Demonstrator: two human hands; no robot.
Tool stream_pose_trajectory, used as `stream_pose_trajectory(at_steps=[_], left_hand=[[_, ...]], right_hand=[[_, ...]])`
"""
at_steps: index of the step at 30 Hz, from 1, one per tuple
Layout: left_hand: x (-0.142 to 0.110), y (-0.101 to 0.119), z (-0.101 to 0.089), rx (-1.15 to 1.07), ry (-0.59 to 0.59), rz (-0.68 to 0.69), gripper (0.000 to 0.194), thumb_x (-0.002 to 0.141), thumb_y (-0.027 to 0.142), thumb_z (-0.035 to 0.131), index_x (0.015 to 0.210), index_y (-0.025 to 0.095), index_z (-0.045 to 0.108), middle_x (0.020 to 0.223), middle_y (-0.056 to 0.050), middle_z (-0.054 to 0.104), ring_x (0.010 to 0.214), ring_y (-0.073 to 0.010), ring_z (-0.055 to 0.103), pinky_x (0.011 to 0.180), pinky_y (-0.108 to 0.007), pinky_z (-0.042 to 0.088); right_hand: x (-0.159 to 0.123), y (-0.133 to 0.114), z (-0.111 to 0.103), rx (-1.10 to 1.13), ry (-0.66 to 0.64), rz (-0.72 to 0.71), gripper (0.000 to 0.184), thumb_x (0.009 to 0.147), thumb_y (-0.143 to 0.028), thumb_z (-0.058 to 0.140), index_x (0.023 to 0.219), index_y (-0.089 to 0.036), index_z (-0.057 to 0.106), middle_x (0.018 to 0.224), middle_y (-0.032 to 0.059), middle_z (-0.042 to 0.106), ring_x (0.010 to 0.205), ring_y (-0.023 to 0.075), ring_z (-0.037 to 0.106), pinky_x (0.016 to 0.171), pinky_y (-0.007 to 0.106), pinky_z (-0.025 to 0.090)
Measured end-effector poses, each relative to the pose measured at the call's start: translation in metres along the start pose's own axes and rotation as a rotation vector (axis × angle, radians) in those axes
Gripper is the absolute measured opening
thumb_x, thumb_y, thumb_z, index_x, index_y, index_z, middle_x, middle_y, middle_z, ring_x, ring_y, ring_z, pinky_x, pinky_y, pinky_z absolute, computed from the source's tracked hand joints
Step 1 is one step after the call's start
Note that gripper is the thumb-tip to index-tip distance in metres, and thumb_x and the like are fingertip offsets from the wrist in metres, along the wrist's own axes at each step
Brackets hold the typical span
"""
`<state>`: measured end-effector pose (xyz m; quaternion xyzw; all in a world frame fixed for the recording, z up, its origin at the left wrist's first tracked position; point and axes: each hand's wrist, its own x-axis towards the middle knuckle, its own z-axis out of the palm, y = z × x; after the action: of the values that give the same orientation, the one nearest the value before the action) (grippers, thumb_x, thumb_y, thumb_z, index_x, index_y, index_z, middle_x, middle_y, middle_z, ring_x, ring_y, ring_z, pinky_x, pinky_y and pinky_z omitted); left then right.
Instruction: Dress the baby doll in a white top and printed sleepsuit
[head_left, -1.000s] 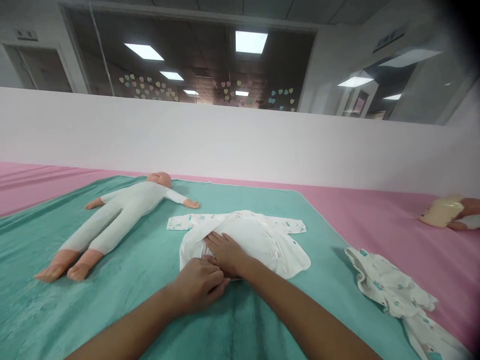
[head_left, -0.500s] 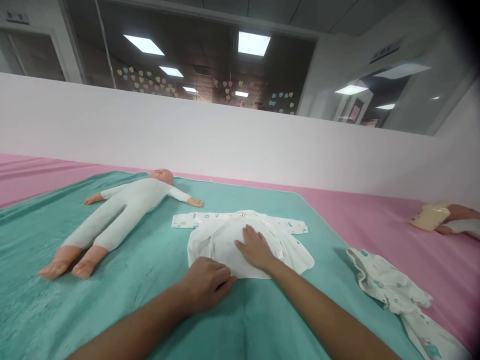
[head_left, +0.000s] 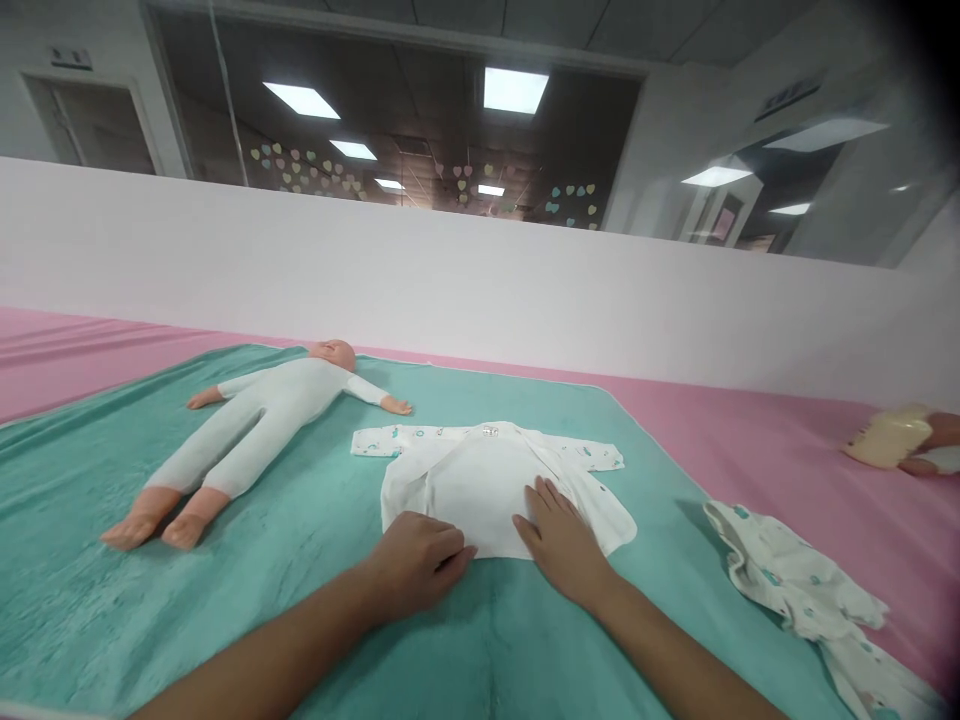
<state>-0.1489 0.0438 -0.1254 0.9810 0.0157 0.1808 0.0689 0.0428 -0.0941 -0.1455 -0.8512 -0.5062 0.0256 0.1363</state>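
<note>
the white baby shirt (head_left: 469, 490) lies open on the green blanket (head_left: 112, 620), straight ahead at twelve o'clock, its sleeves (head_left: 375, 441) stretched out toward ten and two. the right hand (head_left: 564, 540) rests palm down on its lower part toward five o'clock, fingers spread; the left hand (head_left: 420, 562) is curled at its bottom edge near seven, and whether it pinches anything i cannot tell. laying out looks mostly done, with perhaps some creases left to smooth. the doll (head_left: 289, 400) at ten o'clock and the crumpled garment (head_left: 810, 580) at four lie apart, untouched.
</note>
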Motion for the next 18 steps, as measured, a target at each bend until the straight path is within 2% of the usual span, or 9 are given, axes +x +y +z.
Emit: stream_pose_trajectory(at_steps=[3,5,8,12,15,18], left_hand=[[0.003,-0.001,0.005,0.015,0.027,-0.019,0.037,0.091,0.032,0.032,0.058,0.015,0.037,0.052,0.003,0.043,0.048,-0.0068,0.033,0.050,-0.024,0.019],[0.003,-0.001,0.007,0.035,0.045,-0.044,0.038,0.091,0.032,0.032,0.057,0.015,0.036,0.051,0.004,0.041,0.048,-0.0070,0.032,0.050,-0.024,0.019],[0.003,0.000,0.006,0.054,0.028,-0.066,0.038,0.091,0.031,0.033,0.057,0.015,0.036,0.050,0.004,0.039,0.049,-0.0072,0.032,0.050,-0.024,0.020],[0.005,0.003,0.002,0.064,-0.021,-0.064,0.037,0.091,0.029,0.033,0.058,0.016,0.038,0.051,0.004,0.041,0.049,-0.0073,0.034,0.051,-0.024,0.021],[0.007,0.006,0.003,0.089,-0.037,-0.066,0.036,0.091,0.029,0.033,0.058,0.016,0.040,0.053,0.003,0.044,0.050,-0.0076,0.037,0.051,-0.024,0.022],[0.005,0.010,0.007,0.112,-0.022,-0.069,0.036,0.091,0.028,0.033,0.057,0.016,0.041,0.053,0.002,0.044,0.050,-0.0083,0.039,0.051,-0.024,0.024]], right_hand=[[0.008,-0.014,0.001,0.012,-0.026,-0.151,0.060,0.090,-0.046,0.016,0.139,-0.012,0.027,0.147,0.0083,0.019,0.137,0.0198,0.010,0.110,0.036,0.011],[0.021,-0.021,0.002,0.019,-0.068,-0.205,0.062,0.090,-0.048,0.015,0.140,-0.012,0.025,0.148,0.0091,0.016,0.137,0.0215,0.008,0.110,0.039,0.009],[0.049,-0.024,0.006,0.026,-0.085,-0.168,0.071,0.087,-0.056,0.015,0.141,-0.009,0.020,0.148,0.0107,0.010,0.137,0.0250,0.005,0.109,0.043,0.006],[0.082,-0.013,0.012,0.029,-0.036,-0.103,0.074,0.086,-0.058,0.013,0.141,-0.008,0.019,0.149,0.0102,0.009,0.137,0.0228,0.006,0.109,0.040,0.005],[0.091,-0.005,0.015,0.021,-0.012,-0.090,0.075,0.086,-0.058,0.013,0.141,-0.007,0.019,0.148,0.0111,0.010,0.136,0.0226,0.007,0.109,0.038,0.004],[0.088,-0.002,0.016,0.026,0.018,-0.102,0.075,0.087,-0.057,0.012,0.140,-0.005,0.019,0.148,0.0126,0.011,0.136,0.0235,0.006,0.109,0.039,0.004]])
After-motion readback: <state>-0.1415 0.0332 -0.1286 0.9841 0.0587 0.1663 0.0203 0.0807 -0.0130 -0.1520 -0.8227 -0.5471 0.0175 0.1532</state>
